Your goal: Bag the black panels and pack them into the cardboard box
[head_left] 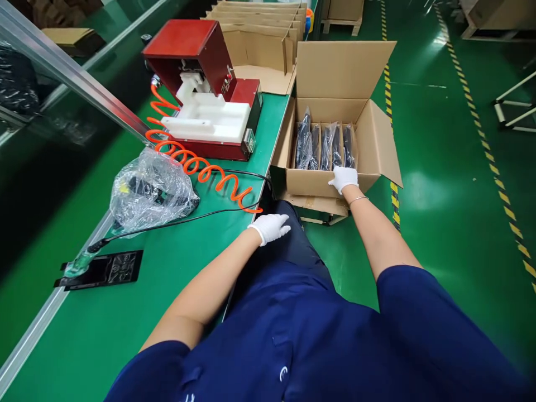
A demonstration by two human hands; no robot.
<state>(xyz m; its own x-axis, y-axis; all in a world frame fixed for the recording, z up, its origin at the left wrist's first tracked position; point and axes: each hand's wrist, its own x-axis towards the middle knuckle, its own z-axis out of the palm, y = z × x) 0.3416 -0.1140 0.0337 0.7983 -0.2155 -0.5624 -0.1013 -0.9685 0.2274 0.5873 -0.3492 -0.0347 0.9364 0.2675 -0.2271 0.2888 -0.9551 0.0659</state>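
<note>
My right hand [344, 178], in a white glove, rests on the near rim of an open cardboard box [377, 151] that stands beside the table. Its fingers curl over the edge next to several black items in clear bags [324, 146] standing upright inside. My left hand [271, 226], also gloved, hovers at the edge of the green table [167, 279] with its fingers loosely stretched and nothing in them. A crumpled clear bag with a black item [151, 190] lies on the table to the left.
A red machine with a white fixture [205, 95] stands at the far end of the table, with a coiled orange hose [196, 164] and a black cable [176, 222] running from it. A black tray [106, 269] lies near left. Flat cartons [263, 33] are stacked behind.
</note>
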